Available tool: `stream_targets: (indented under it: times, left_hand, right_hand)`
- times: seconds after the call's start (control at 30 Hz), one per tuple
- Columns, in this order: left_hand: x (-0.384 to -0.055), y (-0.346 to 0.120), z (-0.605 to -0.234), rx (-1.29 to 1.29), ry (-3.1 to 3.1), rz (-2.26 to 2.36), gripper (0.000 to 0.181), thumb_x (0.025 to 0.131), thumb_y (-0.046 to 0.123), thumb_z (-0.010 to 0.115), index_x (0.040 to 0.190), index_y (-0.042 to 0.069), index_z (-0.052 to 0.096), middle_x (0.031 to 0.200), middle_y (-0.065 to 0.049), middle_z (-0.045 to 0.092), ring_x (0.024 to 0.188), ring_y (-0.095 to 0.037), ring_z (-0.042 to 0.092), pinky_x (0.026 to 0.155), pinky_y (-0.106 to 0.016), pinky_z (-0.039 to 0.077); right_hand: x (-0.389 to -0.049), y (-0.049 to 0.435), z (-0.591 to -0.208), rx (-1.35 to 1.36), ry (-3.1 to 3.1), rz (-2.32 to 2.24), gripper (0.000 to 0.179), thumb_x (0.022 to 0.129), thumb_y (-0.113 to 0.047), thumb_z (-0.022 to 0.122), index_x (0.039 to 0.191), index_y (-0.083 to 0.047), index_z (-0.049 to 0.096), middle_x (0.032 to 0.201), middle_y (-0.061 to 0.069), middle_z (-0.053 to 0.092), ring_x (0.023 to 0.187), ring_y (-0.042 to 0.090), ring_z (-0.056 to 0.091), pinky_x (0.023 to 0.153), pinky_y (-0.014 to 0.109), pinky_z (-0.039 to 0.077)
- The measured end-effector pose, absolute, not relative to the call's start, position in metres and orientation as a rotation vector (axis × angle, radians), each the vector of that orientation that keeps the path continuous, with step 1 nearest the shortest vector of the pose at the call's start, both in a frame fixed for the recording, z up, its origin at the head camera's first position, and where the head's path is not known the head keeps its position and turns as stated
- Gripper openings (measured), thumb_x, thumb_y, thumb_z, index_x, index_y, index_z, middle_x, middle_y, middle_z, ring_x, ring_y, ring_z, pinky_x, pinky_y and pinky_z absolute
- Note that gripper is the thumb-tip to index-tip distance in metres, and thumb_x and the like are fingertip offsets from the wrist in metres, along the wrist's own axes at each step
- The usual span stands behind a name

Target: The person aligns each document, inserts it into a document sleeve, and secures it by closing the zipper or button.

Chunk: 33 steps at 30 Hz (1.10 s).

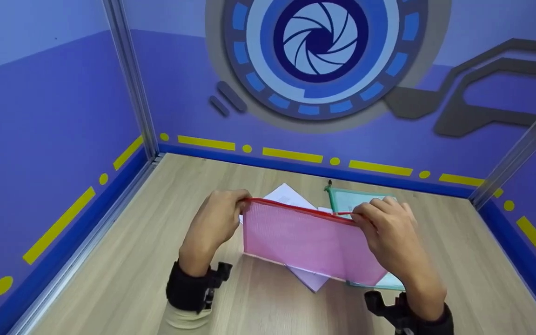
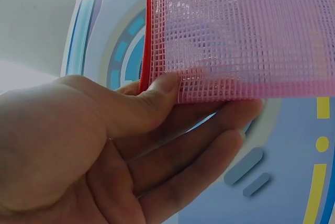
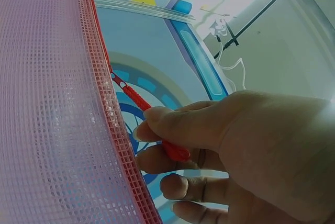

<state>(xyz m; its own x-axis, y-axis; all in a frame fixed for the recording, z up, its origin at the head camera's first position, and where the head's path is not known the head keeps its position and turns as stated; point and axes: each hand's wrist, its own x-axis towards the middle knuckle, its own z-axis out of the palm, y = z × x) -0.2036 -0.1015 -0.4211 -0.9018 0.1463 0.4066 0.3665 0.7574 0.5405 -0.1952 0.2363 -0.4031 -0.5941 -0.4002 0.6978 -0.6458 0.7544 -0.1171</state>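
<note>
A pink mesh zipper pouch (image 1: 296, 242) hangs upright above the table, its red zipper edge on top. My left hand (image 1: 214, 218) pinches the pouch's upper left corner between thumb and fingers, as the left wrist view shows at the pouch (image 2: 235, 35). With thumb and forefinger, my right hand (image 1: 389, 230) pinches the red zipper pull (image 3: 137, 98), whose cord stretches from the slider along the top edge. The slider (image 3: 116, 77) sits partway along the zipper. Through the mesh, the pouch's inside shows only faintly.
Behind the pouch, white papers (image 1: 286, 195) lie on the wooden table (image 1: 193, 186), partly covered by it. A green-edged zipper pouch (image 1: 349, 197) lies to the right, under my right hand in this view. Blue walls (image 1: 179, 93) with metal corner posts enclose the table.
</note>
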Motion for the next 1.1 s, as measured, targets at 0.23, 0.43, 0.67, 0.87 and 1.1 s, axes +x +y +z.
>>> stream_targets:
  times: [0.23, 0.43, 0.67, 0.87, 1.1]
  left_hand:
    - [-0.204, -0.101, -0.421, -0.368, -2.669, -0.912, 0.017, 0.106, 0.003, 0.062, 0.113, 0.007, 0.076, 0.095, -0.004, 0.074, 0.079, -0.018, 0.063, 0.074, -0.034, 0.056]
    - [-0.200, -0.098, -0.420, -0.346, -2.723, -0.945, 0.029, 0.106, 0.003, 0.061, 0.133, 0.010, 0.071, 0.116, -0.008, 0.075, 0.099, -0.021, 0.070, 0.089, -0.040, 0.059]
    - [-0.189, -0.077, -0.416, -0.269, -2.750, -0.792, 0.046, 0.103, 0.026, 0.071, 0.145, 0.007, 0.063, 0.135, -0.014, 0.066, 0.124, -0.029, 0.064, 0.105, -0.047, 0.053]
    - [-0.185, -0.044, -0.416, -0.497, -2.565, -0.557, 0.044, 0.099, 0.034, 0.077, 0.137, 0.012, 0.071, 0.134, -0.009, 0.066, 0.131, -0.029, 0.060, 0.116, -0.056, 0.040]
    - [-0.186, -0.024, -0.421, -0.609, -2.528, -0.407, 0.037, 0.101, 0.034, 0.074, 0.132, 0.015, 0.073, 0.124, -0.005, 0.073, 0.120, -0.024, 0.068, 0.111, -0.055, 0.045]
  right_hand:
    - [-0.194, 0.234, -0.402, 0.774, -2.326, 0.477, 0.015, 0.089, 0.000, 0.084, 0.093, -0.014, 0.079, 0.085, -0.005, 0.071, 0.081, 0.015, 0.055, 0.072, 0.036, 0.034]
    - [-0.192, 0.233, -0.402, 0.779, -2.365, 0.463, 0.016, 0.087, -0.001, 0.085, 0.093, -0.015, 0.079, 0.084, -0.006, 0.070, 0.081, 0.014, 0.055, 0.074, 0.037, 0.037]
    - [-0.191, 0.231, -0.401, 0.780, -2.398, 0.502, 0.016, 0.088, -0.001, 0.085, 0.095, -0.014, 0.080, 0.086, -0.005, 0.070, 0.083, 0.015, 0.057, 0.076, 0.040, 0.042]
    - [-0.190, 0.229, -0.402, 0.792, -2.400, 0.515, 0.015, 0.089, -0.001, 0.084, 0.095, -0.014, 0.080, 0.085, -0.006, 0.069, 0.082, 0.014, 0.057, 0.078, 0.041, 0.045]
    - [-0.190, 0.226, -0.402, 0.790, -2.432, 0.521, 0.014, 0.089, -0.004, 0.085, 0.097, -0.015, 0.080, 0.087, -0.006, 0.071, 0.082, 0.013, 0.058, 0.078, 0.039, 0.047]
